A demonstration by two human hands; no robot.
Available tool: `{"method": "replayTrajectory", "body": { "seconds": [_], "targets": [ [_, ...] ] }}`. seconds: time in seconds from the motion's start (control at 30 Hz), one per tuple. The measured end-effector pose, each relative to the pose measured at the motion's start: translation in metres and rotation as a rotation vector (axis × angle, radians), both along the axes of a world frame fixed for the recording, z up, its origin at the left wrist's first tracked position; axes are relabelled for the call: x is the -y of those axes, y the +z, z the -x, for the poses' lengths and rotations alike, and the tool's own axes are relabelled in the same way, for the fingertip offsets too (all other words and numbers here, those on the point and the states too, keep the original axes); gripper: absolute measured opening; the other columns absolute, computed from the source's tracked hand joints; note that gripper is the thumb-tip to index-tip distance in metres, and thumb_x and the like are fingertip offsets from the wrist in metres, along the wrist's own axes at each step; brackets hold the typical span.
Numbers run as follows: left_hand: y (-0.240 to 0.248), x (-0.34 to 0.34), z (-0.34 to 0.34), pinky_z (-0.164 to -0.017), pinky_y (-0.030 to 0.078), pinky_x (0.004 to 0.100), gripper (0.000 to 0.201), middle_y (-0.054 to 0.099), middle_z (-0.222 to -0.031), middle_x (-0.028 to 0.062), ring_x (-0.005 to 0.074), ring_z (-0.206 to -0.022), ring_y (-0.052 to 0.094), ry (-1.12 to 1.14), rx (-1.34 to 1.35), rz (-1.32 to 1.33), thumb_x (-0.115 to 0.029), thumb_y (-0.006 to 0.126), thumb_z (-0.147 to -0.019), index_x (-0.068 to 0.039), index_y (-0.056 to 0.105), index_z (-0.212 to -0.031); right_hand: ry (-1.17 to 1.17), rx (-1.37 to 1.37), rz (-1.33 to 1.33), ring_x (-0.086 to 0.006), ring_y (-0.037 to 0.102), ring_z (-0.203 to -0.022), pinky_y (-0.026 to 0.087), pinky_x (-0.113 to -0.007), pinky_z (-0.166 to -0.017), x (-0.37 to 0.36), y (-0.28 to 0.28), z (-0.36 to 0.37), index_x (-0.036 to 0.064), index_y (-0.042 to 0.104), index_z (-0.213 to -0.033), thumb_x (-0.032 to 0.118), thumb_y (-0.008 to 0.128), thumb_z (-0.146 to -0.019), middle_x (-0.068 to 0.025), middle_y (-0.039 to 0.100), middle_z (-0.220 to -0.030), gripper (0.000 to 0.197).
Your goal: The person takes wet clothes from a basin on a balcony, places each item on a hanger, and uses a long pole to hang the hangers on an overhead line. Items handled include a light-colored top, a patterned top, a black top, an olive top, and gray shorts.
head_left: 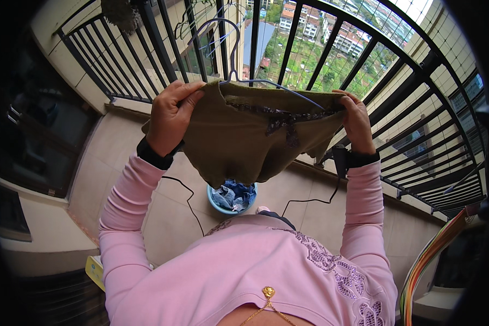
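Fingers of the left hand [169, 115]: pinching the shirt's left top edge, thumb against the cloth; forearm raised and slanting inward, black band [158, 156] at the wrist;
Shirt [244, 138]: olive green; stretched between both hands, before the railing [331, 51];
Basin [215, 207]: blue, holding clothes [233, 195]; on the floor;
Hanger [266, 82]: blue; hook above the neckline;
Fingers of the right hand [359, 122]: gripping the shirt's right top edge; forearm almost upright
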State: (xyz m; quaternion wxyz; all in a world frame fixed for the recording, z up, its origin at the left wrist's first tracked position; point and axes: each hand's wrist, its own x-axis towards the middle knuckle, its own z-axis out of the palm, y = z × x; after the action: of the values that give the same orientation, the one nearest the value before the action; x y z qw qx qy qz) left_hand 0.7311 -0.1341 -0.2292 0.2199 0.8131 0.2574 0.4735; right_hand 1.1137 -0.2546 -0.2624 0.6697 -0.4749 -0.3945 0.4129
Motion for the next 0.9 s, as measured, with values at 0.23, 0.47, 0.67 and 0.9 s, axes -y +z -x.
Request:
{"method": "replayTrajectory", "body": {
  "seconds": [0.23, 0.47, 0.67, 0.9],
  "targets": [
    [-0.010, 0.009, -0.024, -0.063, 0.043, 0.0251, 0.015, 0.057, -0.076, 0.0058, 0.0140, -0.068, 0.055, -0.195, 0.013, 0.224, -0.004, 0.063, -0.085, 0.002, 0.066, -0.099, 0.262, 0.660, -0.171, -0.0160, 0.055, -0.105, 0.043, -0.028, -0.089, 0.021, 0.046, 0.064, 0.0046, 0.053, -0.127, 0.016, 0.068, -0.083, -0.0075, 0.059, -0.114, 0.048],
    [-0.020, -0.002, -0.035, -0.071, 0.042, 0.0233, 0.016, 0.058, -0.085, 0.0030, 0.0119, -0.078, 0.054, -0.420, 0.144, 0.372, -0.009, 0.067, -0.084, -0.002, 0.066, -0.098, -0.127, 0.961, -0.012, -0.0201, 0.060, -0.078, 0.045, -0.026, -0.073, 0.039, 0.025, 0.060, -0.0011, 0.063, -0.103, 0.009, 0.060, -0.086, -0.0089, 0.063, -0.084, 0.020],
    [-0.013, -0.021, -0.044, -0.065, 0.045, 0.0266, 0.029, 0.059, -0.081, 0.0045, 0.0128, -0.073, 0.056, -0.342, -0.160, 0.381, -0.018, 0.074, -0.078, -0.004, 0.063, -0.101, -0.520, 0.877, -0.128, -0.0115, 0.055, -0.079, 0.043, -0.022, -0.073, 0.092, 0.014, 0.014, -0.0008, 0.064, -0.103, 0.005, 0.059, -0.088, -0.0051, 0.061, -0.085, 0.017],
    [0.010, 0.036, -0.136, -0.063, 0.043, 0.0311, 0.024, 0.057, -0.074, 0.0094, 0.0247, -0.067, 0.054, -0.487, -0.270, -0.078, -0.023, 0.064, -0.086, 0.001, 0.061, -0.090, -0.680, 0.954, -0.168, -0.0108, 0.049, -0.070, 0.039, -0.022, -0.065, 0.166, 0.014, -0.035, 0.0027, 0.067, -0.102, 0.001, 0.059, -0.086, -0.0026, 0.053, -0.075, 0.018]
  ]
}}
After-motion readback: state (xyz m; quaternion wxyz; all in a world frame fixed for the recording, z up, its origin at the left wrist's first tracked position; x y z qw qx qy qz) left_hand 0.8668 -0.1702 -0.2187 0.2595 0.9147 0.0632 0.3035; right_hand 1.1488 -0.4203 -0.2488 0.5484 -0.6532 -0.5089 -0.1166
